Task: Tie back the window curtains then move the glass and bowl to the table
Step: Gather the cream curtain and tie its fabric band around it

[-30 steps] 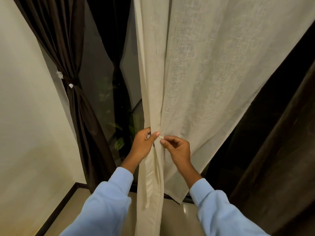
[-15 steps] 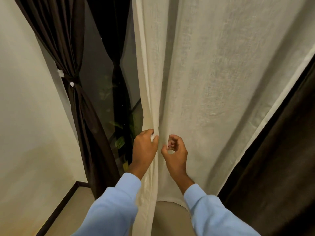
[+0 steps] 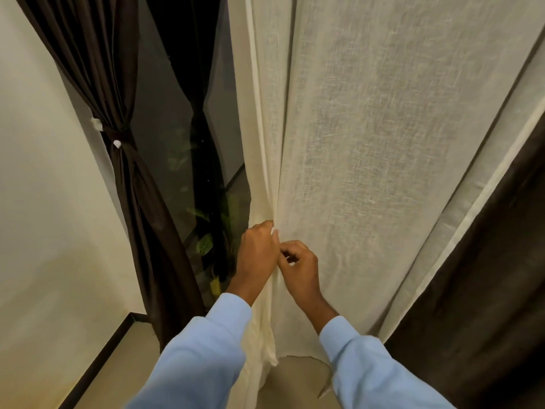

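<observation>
Your left grip (image 3: 258,255) is clasping the gathered edge of the cream linen-weave curtain (image 3: 383,143), with its fingers curled round the bunched cloth. Your right grip (image 3: 300,270) is touching it, fingers curled tight at the same bunch. Whether it is pinching a fold, a tie or nothing is hidden, so I cannot tell.

Most of that curtain is hanging wide and loose to your right, beside the untied dark brown curtain (image 3: 486,290). To your left, the tied dark brown curtain (image 3: 129,178) is hanging cinched by the pale wall (image 3: 35,202), next to the dark window glass (image 3: 165,113).

You are gathering only the leading edge. If you tie here, the broad loose part is likely to spill back out. The thin cloth may also slip from your left grip while the right is fumbling.

The glass, bowl and tabletop are not showing, and no container is in view.
</observation>
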`<action>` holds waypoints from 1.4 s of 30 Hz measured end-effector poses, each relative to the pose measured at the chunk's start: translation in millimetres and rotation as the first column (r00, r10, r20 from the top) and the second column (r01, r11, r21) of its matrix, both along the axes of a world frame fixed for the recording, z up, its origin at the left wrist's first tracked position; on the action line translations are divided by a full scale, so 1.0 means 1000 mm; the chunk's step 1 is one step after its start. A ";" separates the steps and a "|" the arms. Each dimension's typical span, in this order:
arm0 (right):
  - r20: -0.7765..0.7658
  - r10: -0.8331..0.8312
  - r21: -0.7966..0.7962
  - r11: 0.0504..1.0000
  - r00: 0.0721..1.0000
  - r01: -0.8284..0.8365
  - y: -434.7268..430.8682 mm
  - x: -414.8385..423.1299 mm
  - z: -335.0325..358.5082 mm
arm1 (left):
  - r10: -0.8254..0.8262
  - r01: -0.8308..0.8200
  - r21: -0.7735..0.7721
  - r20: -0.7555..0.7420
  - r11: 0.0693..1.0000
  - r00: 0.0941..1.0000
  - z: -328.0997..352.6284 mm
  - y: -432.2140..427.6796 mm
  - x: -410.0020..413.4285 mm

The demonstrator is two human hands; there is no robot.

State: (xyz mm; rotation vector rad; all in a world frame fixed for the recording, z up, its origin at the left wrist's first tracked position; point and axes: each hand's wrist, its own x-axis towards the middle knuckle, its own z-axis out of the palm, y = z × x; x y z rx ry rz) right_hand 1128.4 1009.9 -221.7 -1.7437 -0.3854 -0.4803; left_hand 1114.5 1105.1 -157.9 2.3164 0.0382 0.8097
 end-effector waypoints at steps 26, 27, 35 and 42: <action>-0.445 -0.396 0.073 0.878 0.803 0.474 -0.154 0.092 0.016 | 0.024 -0.024 0.026 0.008 0.999 1.000 -0.009 0.014 0.005; -0.457 -0.353 0.079 0.898 0.817 0.432 -0.153 0.095 0.017 | 0.027 -0.027 0.030 0.005 0.999 1.000 -0.008 0.015 0.006; -0.222 -0.345 0.243 0.886 0.912 0.395 -0.115 0.072 0.014 | 0.045 -0.045 0.028 -0.023 0.999 0.999 -0.007 0.007 0.012; -0.075 -0.276 0.288 0.914 0.958 0.285 -0.084 0.034 0.011 | 0.003 -0.002 0.023 -0.033 1.000 0.999 -0.003 -0.005 0.009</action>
